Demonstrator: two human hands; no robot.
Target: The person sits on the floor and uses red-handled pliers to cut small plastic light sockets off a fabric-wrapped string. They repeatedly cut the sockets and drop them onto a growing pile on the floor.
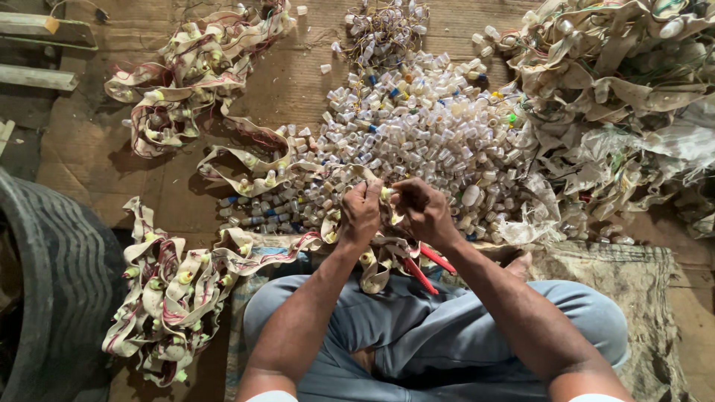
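Left hand (360, 214): closed around a strip of dirty fabric tape (376, 257) studded with small plastic caps, held above the lap.
Right hand (423, 212): pinched on the same strip, just beside the left.
Pliers (424, 268): red-handled, laid under the wrists; snagging is risked.
Cap pile (417, 126): loose ahead; a freed cap could be lost among it.
Wires: thin strands may be tangled around fingers.

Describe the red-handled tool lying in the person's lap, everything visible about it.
The red-handled tool looks like pliers or cutters: two slim handles in red sleeves, spread apart in a V. It lies on the grey-blue trousers, just below the right hand, which does not grip it. Its head is hidden under the cream strip both hands work on.
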